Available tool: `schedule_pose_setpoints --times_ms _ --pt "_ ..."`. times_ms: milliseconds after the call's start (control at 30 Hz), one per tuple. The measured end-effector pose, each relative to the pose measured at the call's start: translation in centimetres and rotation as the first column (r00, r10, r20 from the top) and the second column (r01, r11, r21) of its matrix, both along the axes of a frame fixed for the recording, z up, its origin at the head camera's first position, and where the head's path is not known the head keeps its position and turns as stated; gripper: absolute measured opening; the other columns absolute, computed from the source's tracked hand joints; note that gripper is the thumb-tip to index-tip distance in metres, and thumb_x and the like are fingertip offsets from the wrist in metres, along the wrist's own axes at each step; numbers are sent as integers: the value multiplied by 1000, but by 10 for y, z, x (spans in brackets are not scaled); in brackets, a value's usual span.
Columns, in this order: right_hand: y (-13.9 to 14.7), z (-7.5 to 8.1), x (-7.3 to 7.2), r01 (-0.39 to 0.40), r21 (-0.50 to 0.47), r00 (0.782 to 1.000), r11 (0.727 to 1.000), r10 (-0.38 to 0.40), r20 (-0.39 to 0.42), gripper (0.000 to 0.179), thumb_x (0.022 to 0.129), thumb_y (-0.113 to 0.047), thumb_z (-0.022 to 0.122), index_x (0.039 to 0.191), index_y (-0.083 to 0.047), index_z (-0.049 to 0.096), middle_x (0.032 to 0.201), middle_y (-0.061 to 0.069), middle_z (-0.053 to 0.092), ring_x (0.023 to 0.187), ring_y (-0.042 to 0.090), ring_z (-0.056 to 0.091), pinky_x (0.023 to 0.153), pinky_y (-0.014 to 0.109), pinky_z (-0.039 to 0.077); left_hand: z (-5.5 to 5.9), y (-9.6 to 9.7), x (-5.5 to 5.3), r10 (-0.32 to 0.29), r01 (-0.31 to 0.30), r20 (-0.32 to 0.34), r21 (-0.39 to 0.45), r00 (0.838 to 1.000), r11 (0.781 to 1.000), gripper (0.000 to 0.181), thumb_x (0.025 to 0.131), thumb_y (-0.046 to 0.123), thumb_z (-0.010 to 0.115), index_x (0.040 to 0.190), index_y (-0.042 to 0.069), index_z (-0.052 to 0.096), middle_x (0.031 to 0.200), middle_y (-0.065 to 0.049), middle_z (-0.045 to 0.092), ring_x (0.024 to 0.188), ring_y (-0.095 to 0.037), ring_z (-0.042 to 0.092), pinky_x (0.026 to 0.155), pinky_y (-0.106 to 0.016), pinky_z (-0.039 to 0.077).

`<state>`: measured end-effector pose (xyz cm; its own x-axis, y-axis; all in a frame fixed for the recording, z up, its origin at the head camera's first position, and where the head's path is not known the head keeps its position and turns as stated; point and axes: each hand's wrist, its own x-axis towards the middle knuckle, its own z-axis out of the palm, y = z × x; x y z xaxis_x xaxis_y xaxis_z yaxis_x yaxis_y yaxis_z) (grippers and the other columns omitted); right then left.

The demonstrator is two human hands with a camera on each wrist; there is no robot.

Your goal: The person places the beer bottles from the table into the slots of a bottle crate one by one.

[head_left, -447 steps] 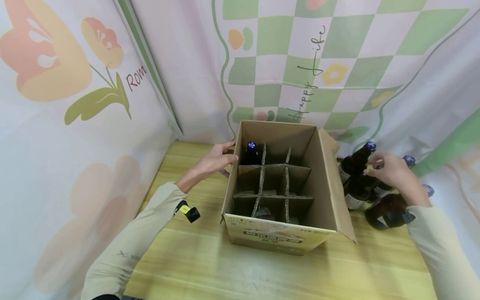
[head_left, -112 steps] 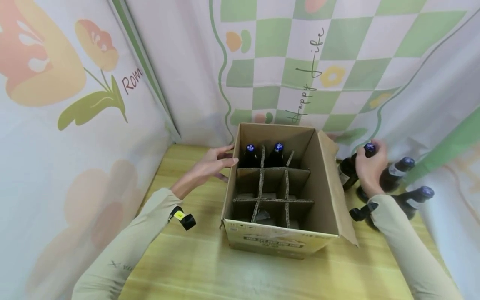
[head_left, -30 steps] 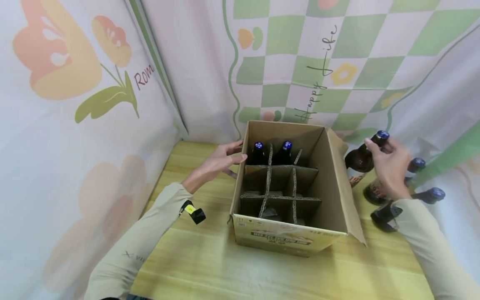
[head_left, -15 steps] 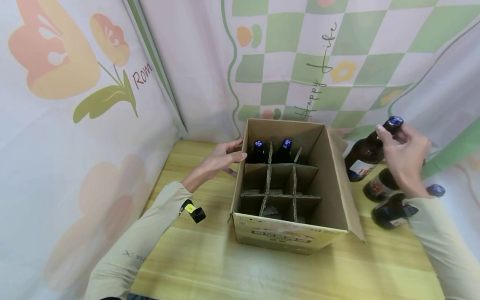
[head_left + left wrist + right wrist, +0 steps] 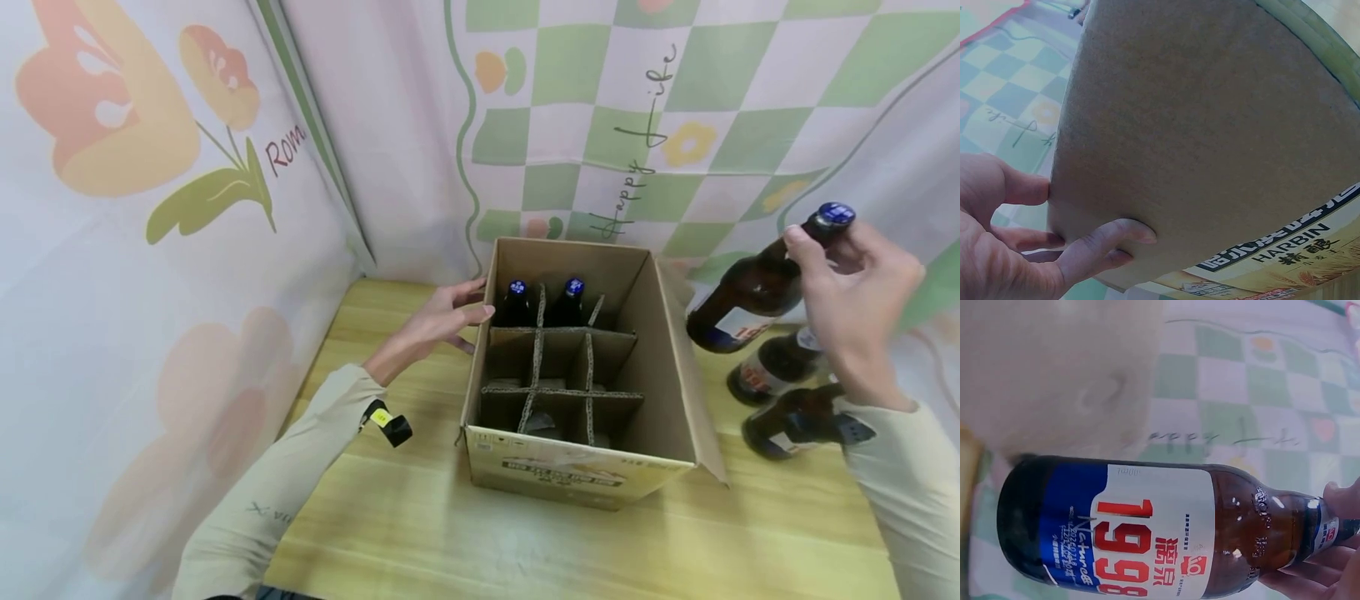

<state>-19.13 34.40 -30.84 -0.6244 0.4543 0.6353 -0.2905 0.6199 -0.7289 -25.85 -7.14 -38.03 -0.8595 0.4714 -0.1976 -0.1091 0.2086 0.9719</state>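
Note:
In the head view, my right hand [image 5: 862,300] grips a brown beer bottle [image 5: 750,287] by its neck. It hangs tilted to the right of the carton, base toward the carton's flap. The right wrist view shows the bottle's white and blue label [image 5: 1147,531] with a red "1998". My left hand [image 5: 431,325] rests against the left wall of a cardboard carton [image 5: 543,475], its fingers lying on the outside [image 5: 1110,240]. Two capped bottles, a left one [image 5: 517,307] and a right one [image 5: 567,304], stand in the back row of the carton's divided cells.
Two more bottles, a rear one [image 5: 776,367] and a front one [image 5: 795,421], stand on the wooden table [image 5: 420,517] at the right, partly behind my right hand and sleeve. A carton flap [image 5: 693,375] hangs outward on that side. Patterned curtains [image 5: 555,158] surround the table.
Since 3.7 seconds ago my right hand has lifted a bottle and moved it up and right. A second bottle entered the carton between 14.9 and 3.7 seconds ago. My left hand stays put.

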Motion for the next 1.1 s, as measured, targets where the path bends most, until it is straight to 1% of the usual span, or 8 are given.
schedule_pose_setpoints --times_ms 200,333,433,633,700,800,933,1100 --pt "-28 29 18 -32 -16 998 999 31 -59 18 94 -14 78 102 2 81 81 -26 71 71 -7 64 73 10 52 1 -1 0 7 -7 1 2 1000 1000 72 105 16 62 167 17 26 171 -13 27 139 -37 54 66 -35 68" --pt "-44 43 28 -102 -42 990 994 97 -101 19 92 -11 79 102 5 80 84 -18 75 73 -3 66 74 11 53 2 -1 0 9 -9 -1 0 1000 1000 72 105 16 62 167 17 26 171 -13 28 138 -36 55 65 -34 67" --pt "-54 50 35 -176 -61 977 983 167 -134 21 90 -7 80 103 8 79 87 -11 78 75 1 69 76 10 55 2 -1 0 2 -2 -4 -1 1000 1000 72 105 17 62 167 18 26 171 -13 28 138 -36 55 66 -34 68" --pt "-73 60 50 -205 -14 974 979 203 -96 22 90 -6 81 108 7 79 94 -9 80 79 3 72 81 10 58 1 -1 2 -4 4 -6 -9 1000 1000 72 105 17 62 167 16 26 171 -13 27 138 -35 55 73 -42 68" --pt "-80 60 54 -238 6 965 971 237 -109 22 90 -5 81 108 8 78 95 -7 81 81 3 73 82 10 58 0 -2 2 -4 4 -7 -14 1000 1000 72 105 17 62 167 16 26 172 -13 27 138 -36 55 78 -48 67" --pt "-86 61 60 -285 38 950 958 288 -125 23 88 -3 82 107 9 78 97 -7 81 82 2 73 82 8 58 -1 -2 2 -3 3 2 -10 1000 1000 72 105 16 63 167 16 26 172 -12 26 139 -38 55 77 -46 68" --pt "-97 61 63 -345 125 933 930 354 -57 25 86 0 83 110 6 78 98 -15 80 82 -2 74 79 5 57 -1 -3 3 -4 4 13 -2 1000 1000 73 104 15 63 167 15 26 172 -13 25 139 -40 54 68 -36 68" --pt "-116 63 57 -462 124 886 878 453 96 23 88 -1 82 111 1 80 94 -17 80 82 -2 75 74 5 57 1 -2 0 -11 10 3 2 1000 1000 73 105 16 61 168 15 24 171 -16 27 139 -39 54 66 -33 67"
